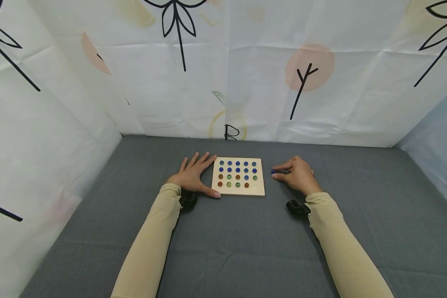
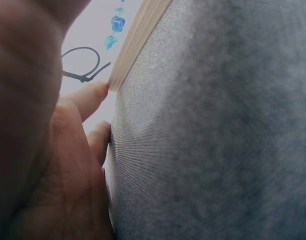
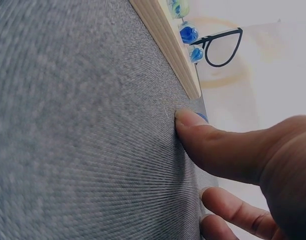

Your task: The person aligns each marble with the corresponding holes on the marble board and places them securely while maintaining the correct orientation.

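**One blue marble pinched beside the wooden board**

One small blue marble [image 1: 273, 171] sits between the thumb and index finger of the right hand [image 1: 297, 175], low over the grey mat [image 1: 223, 248] and just to the right of the wooden board [image 1: 238, 176]. The fingers of this hand are curled together on the marble; in the right wrist view only a blue edge of it shows behind the thumb tip [image 3: 193, 120], close to the corner of the board.

Most holes of the board already hold marbles: blue ones in the far rows, then orange and green ones in the near rows. At the near right corner of the board one hole [image 1: 255, 186] seems to have no coloured marble, though it is too small to be sure.

On the left side of the board lies the left hand [image 1: 193, 176], fingers spread and straight, holding nothing. Its thumb lies along the near left corner of the board and its fingertips [image 2: 95, 92] touch the left edge, so I judge it steadies the board.

The step in hand looks like carrying a marble between mat and board. If the marble goes to the free hole, the next move calls for a short lift over the board's right edge and a gentle release, so that the neighbouring marbles are not knocked.
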Available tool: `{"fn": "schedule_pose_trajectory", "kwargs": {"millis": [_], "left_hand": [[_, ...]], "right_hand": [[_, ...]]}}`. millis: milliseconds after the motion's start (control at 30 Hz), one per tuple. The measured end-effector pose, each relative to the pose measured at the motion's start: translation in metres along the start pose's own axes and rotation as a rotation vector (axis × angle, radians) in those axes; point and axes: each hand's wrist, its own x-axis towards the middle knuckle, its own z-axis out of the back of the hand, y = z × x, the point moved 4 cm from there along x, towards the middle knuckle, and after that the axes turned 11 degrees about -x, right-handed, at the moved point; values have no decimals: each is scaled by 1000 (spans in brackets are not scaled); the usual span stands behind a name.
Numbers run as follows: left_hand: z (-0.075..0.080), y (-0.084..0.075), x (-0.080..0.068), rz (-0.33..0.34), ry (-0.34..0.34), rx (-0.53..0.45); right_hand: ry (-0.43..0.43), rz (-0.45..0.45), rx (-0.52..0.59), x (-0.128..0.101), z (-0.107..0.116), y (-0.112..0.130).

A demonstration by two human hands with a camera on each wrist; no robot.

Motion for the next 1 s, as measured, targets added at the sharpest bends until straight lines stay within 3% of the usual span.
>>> {"fn": "schedule_pose_trajectory", "kwargs": {"millis": [467, 1000], "left_hand": [[-2, 2, 1, 7, -1, 0], [-2, 2, 1, 5, -1, 9]], "right_hand": [[-1, -1, -2, -1, 2, 3], [48, 68, -5, -1, 11, 16]]}}
